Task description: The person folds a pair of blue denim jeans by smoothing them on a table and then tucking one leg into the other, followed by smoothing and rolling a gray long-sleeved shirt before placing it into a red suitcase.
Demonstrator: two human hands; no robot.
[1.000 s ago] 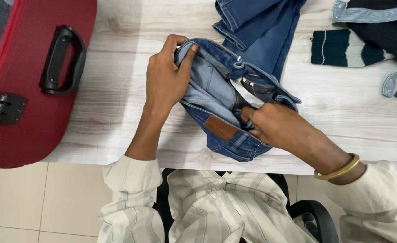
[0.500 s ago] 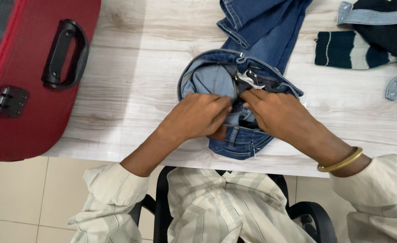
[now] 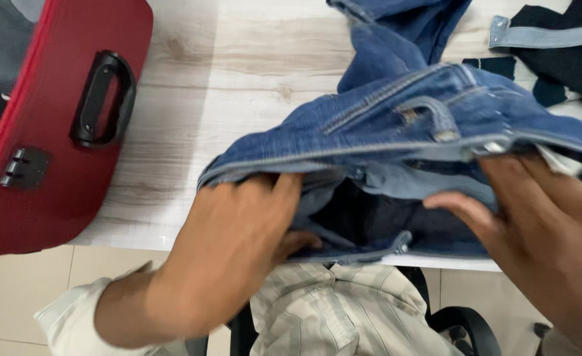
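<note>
A pair of blue jeans is lifted off the pale wooden table, its waistband stretched wide toward me. My left hand grips the left side of the waistband, fingers tucked inside the opening. My right hand holds the right side of the waistband, with the thumb pointing left below it. The dark inside of the jeans shows between my hands. The legs trail away over the table toward the top.
A red suitcase with a black handle and a combination lock lies at the left. Dark clothing with light blue trim sits at the top right. A black chair and tiled floor are below.
The jeans were bunched on the table with both hands pressed at the fly; now both hands have pulled the waistband apart and raised it toward the camera.
</note>
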